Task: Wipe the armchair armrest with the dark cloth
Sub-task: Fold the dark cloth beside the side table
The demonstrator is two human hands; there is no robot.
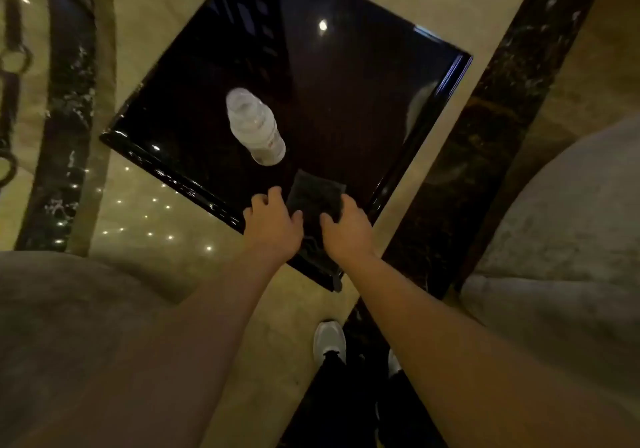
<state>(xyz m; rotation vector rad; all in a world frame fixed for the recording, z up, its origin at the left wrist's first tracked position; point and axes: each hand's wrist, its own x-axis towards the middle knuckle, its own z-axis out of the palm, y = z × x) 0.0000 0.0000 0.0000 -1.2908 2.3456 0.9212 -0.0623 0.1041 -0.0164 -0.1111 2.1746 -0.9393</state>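
A dark cloth lies folded on the near corner of a glossy black square table, one end hanging over the edge. My left hand rests at the cloth's left side with fingers curled on the table edge. My right hand is on the cloth's right side, fingers closed over its edge. A grey upholstered armchair armrest fills the lower left. Another padded grey armchair part sits at the right.
A clear plastic bottle stands on the table, just beyond the cloth to the left. The floor is shiny beige stone with dark marble bands. My white shoes stand between the two chairs.
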